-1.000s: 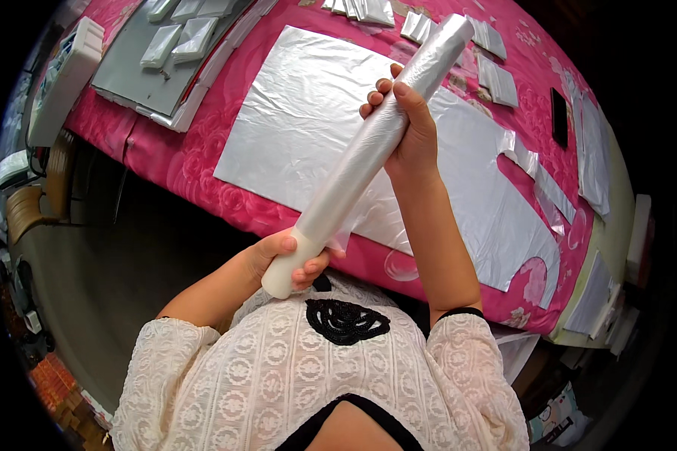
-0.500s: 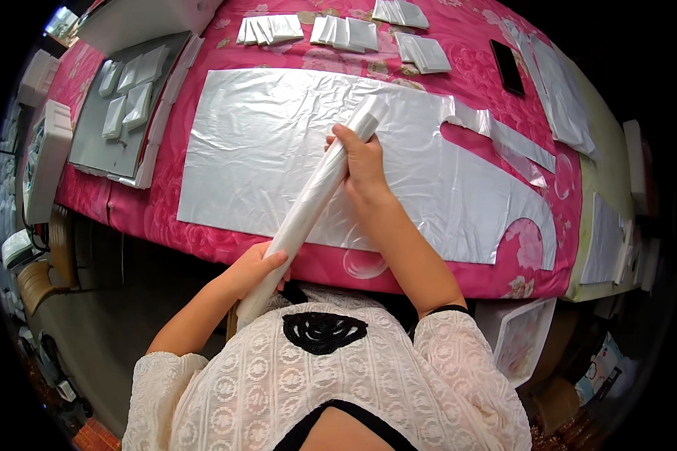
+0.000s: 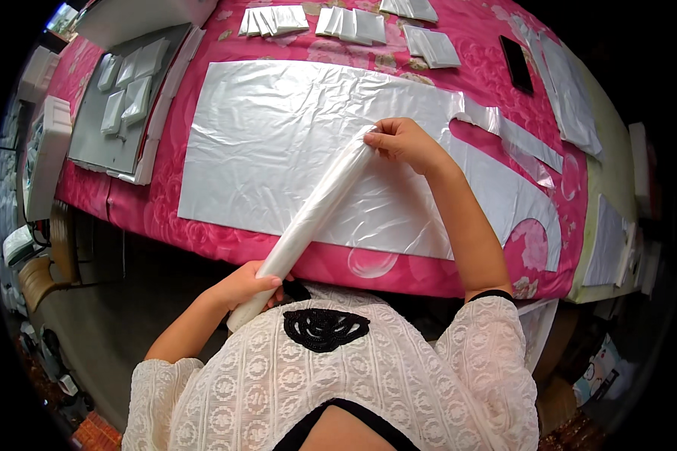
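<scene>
A long roll of whitish plastic film point(image 3: 308, 218) slants from my body up over the table. Around its near end my left hand point(image 3: 252, 287) is closed, thumb on top. My right hand point(image 3: 406, 143) pinches the far end of the roll between thumb and fingers. Beneath lies a flat, wrinkled plastic apron point(image 3: 241, 143), silvery white, with cut-out curves and strap pieces at its right side. The roll and my right forearm hide part of the apron.
Several folded plastic packets point(image 3: 351, 26) lie along the far side of the pink flowered tablecloth point(image 3: 147, 214). A grey board point(image 3: 147, 124) with more packets is at left. At right are a black phone point(image 3: 516, 65) and folded plastic sheets point(image 3: 568, 105). A wooden chair point(image 3: 49, 274) stands lower left.
My right hand has gone from wrapping the roll's upper part to pinching its far tip, shifting right. My left hand stays around the near end, slightly lower.
</scene>
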Motion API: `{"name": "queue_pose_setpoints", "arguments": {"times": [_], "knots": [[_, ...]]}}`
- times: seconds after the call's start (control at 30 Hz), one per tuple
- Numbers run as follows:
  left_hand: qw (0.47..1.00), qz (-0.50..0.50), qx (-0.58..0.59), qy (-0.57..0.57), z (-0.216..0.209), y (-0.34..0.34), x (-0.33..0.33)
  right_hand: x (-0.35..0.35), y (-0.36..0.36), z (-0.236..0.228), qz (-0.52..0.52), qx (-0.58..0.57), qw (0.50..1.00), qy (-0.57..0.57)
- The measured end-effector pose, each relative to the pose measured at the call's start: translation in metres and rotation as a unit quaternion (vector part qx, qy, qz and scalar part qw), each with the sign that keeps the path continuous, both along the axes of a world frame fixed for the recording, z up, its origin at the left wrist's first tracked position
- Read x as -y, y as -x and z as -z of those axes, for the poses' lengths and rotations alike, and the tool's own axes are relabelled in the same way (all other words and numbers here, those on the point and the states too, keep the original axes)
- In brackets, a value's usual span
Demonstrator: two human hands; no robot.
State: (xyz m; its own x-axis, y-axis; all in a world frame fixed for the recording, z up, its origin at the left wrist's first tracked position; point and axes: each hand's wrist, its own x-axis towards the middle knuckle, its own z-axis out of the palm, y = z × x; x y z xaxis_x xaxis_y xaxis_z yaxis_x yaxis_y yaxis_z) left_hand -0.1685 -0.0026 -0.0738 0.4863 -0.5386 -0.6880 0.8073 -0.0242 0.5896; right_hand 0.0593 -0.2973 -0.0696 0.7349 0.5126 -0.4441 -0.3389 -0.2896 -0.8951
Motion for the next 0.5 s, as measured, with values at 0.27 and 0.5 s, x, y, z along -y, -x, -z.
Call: {"name": "queue_pose_setpoints", "arguments": {"times": [0.27,0.5], "knots": [[0.999,0.017,-0.05,0.013,0.011,0.03,-0.036,0.069,-0.043,0.026,0.218,0.223,0.943,0.112],[0.981,0.173,-0.082,0.01,-0.002,0.022,-0.09,0.134,-0.064,0.03,0.312,0.267,0.908,0.082]]}}
